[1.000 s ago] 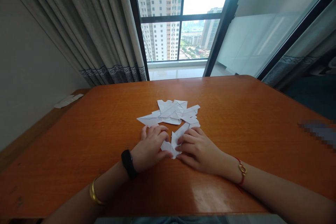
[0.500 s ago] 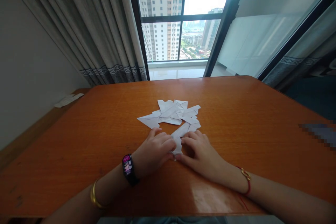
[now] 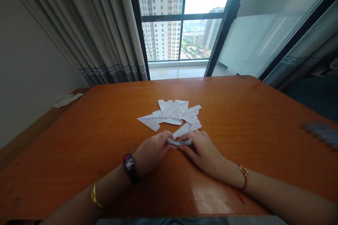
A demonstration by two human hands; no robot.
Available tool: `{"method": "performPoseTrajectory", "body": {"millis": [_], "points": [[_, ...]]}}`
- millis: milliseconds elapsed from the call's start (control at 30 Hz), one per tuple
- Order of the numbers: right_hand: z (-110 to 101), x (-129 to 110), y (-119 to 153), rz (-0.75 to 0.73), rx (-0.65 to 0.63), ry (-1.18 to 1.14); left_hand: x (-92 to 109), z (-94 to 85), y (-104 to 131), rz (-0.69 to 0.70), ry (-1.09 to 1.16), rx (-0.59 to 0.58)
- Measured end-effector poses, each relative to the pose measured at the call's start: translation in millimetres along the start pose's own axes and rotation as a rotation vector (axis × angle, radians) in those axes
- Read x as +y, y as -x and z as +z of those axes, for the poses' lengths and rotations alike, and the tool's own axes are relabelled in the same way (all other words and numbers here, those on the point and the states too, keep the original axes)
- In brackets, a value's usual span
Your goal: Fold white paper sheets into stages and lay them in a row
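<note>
Between my two hands is a small piece of folded white paper (image 3: 180, 142), its layered edge facing me. My left hand (image 3: 155, 147) pinches its left end with thumb and fingers. At the right end, my right hand (image 3: 204, 151) grips the same paper, fingers behind and thumb in front. Just beyond my fingers lies a loose pile of folded white papers (image 3: 173, 112), several overlapping, one with a sharp point toward the left. A strip of that pile almost reaches my right fingertips.
The brown wooden table (image 3: 105, 123) spans the view, its front edge near my body. White paper sheets (image 3: 68, 100) lie on a ledge by the left wall. A blurred grey patch (image 3: 320, 133) is at the right edge. Beyond stand a curtain (image 3: 105, 24) and a window (image 3: 182, 17).
The folded paper between my hands has turned from upright to lying crosswise, edge toward me. Both hands have shifted their grip on it. The pile stays where it was.
</note>
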State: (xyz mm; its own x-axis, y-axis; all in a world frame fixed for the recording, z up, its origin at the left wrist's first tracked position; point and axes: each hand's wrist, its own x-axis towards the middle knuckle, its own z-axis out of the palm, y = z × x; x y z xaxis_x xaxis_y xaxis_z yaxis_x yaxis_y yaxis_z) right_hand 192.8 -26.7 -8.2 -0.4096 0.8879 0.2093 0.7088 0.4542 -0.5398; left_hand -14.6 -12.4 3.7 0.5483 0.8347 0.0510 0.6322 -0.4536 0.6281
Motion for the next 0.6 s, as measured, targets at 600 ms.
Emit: {"method": "performPoseTrajectory", "body": {"millis": [600], "points": [[-30,61,-27,0.136,0.255,0.224,5,4.9,0,-0.245,0.746,0.149]]}}
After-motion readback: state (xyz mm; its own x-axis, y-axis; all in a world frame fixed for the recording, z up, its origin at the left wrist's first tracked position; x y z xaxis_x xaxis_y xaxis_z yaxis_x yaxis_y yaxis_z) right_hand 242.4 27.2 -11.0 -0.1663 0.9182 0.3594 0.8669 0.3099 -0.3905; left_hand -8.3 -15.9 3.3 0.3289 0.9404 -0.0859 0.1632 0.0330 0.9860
